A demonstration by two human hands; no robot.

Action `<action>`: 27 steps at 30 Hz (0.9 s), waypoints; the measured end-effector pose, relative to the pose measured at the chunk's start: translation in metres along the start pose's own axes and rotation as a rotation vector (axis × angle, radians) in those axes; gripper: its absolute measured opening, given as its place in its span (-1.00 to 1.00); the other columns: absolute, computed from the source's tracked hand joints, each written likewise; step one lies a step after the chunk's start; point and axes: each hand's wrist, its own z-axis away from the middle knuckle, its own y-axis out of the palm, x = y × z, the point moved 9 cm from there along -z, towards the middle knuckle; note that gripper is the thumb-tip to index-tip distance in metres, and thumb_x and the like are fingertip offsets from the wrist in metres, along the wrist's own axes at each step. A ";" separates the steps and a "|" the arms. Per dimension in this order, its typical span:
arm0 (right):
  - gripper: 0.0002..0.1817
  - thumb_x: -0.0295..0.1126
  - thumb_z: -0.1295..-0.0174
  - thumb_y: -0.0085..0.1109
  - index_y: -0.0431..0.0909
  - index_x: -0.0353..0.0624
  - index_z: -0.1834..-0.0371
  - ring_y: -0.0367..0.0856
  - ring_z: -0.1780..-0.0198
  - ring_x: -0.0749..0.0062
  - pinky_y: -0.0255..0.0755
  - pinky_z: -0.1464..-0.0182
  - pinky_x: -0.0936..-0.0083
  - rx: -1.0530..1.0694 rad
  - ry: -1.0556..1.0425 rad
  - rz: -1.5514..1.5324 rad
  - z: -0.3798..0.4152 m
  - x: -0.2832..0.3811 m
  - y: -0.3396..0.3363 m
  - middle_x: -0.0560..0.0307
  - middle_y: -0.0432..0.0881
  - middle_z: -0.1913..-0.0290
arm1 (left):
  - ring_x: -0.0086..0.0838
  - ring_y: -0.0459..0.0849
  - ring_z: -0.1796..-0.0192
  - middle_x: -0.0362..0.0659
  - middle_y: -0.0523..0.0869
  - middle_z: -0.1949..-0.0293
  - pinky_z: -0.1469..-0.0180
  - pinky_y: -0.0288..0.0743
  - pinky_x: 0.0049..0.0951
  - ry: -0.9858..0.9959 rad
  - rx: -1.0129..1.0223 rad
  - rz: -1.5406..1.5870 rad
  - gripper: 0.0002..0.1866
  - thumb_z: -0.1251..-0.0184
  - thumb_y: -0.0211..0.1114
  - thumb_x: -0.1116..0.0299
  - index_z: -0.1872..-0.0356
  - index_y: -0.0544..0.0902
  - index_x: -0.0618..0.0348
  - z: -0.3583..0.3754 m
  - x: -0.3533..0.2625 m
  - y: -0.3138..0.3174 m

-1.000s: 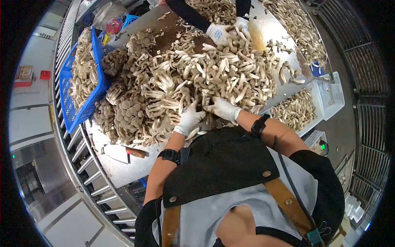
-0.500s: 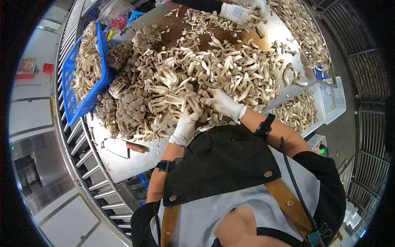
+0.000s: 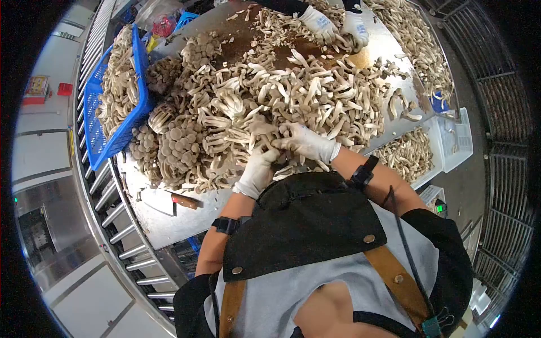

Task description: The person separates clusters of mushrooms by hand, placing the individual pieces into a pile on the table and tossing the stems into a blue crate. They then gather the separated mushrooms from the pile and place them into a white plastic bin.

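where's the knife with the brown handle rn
In the head view, the brown-handled knife lies on the silvery metal table, left of the white-gloved left hand.

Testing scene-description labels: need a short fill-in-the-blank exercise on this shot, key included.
The left hand and right hand are working in a heap of ____. Both hands wear gloves coloured ____. The basket left of the heap is coloured ____. The knife on the table has a handle coloured ____.

Mushrooms; white; blue; brown.
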 end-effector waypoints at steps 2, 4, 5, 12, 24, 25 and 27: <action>-0.56 -0.34 -0.28 0.25 0.42 -0.36 -0.13 0.52 0.06 0.47 0.43 -0.01 0.53 -0.135 -0.014 -0.116 -0.005 -0.010 -0.012 0.05 0.54 -0.02 | -0.31 0.65 -0.03 -0.09 0.64 0.00 -0.17 0.56 -0.21 0.052 -0.104 0.207 -0.63 -0.36 0.18 0.46 -0.17 0.46 0.26 0.005 -0.024 0.008; -0.55 -0.39 -0.31 0.21 0.37 -0.35 -0.21 0.51 -0.01 0.50 0.44 -0.02 0.56 -0.098 0.110 -0.332 -0.004 -0.008 -0.010 0.04 0.50 -0.07 | -0.32 0.65 -0.03 -0.09 0.63 -0.03 -0.15 0.57 -0.21 0.040 -0.142 0.222 -0.61 -0.34 0.19 0.52 -0.18 0.47 0.26 0.009 -0.027 -0.003; -0.61 -0.47 -0.32 0.14 0.38 -0.33 -0.19 0.51 0.06 0.54 0.44 0.02 0.61 -0.096 0.079 -0.224 -0.007 -0.023 -0.006 0.09 0.52 0.00 | -0.32 0.65 -0.03 -0.09 0.63 -0.02 -0.14 0.57 -0.22 0.031 -0.129 0.149 -0.63 -0.34 0.18 0.53 -0.17 0.48 0.25 0.010 -0.018 -0.005; -0.70 -0.61 -0.36 -0.01 0.37 -0.31 -0.14 0.54 0.16 0.54 0.47 0.16 0.67 -0.138 0.119 -0.510 -0.019 -0.062 -0.011 0.09 0.56 -0.04 | -0.36 0.65 0.04 -0.13 0.65 0.05 -0.01 0.57 -0.35 0.324 -0.099 -0.391 -0.62 -0.23 0.09 0.71 -0.08 0.52 0.25 0.015 -0.037 0.005; -0.24 -0.61 -0.14 0.25 0.12 -0.32 -0.43 0.56 0.03 0.58 0.47 0.09 0.65 0.177 0.303 0.178 -0.017 -0.034 0.008 0.04 0.59 -0.11 | -0.24 0.63 0.26 -0.08 0.67 0.32 0.15 0.51 -0.29 0.198 -0.231 -0.779 -0.69 -0.32 0.16 0.36 -0.03 0.55 0.24 0.033 -0.007 -0.043; -0.26 -0.60 -0.14 0.26 0.16 -0.30 -0.42 0.56 0.03 0.57 0.47 0.08 0.62 0.119 0.366 0.132 -0.016 -0.022 0.005 0.04 0.60 -0.11 | -0.30 0.62 0.27 -0.11 0.66 0.33 0.14 0.50 -0.34 0.010 -0.389 -0.481 -0.68 -0.38 0.15 0.32 -0.08 0.53 0.23 0.040 0.008 -0.068; -0.41 -0.26 -0.20 0.25 0.31 -0.30 -0.23 0.62 -0.02 0.12 0.49 -0.01 0.22 0.543 0.108 1.170 -0.016 0.028 0.031 -0.15 0.57 -0.07 | -0.51 0.58 0.19 -0.15 0.66 0.20 0.14 0.47 -0.51 0.014 -0.353 -0.900 -0.63 -0.48 0.13 0.28 -0.19 0.47 0.25 0.066 -0.002 -0.070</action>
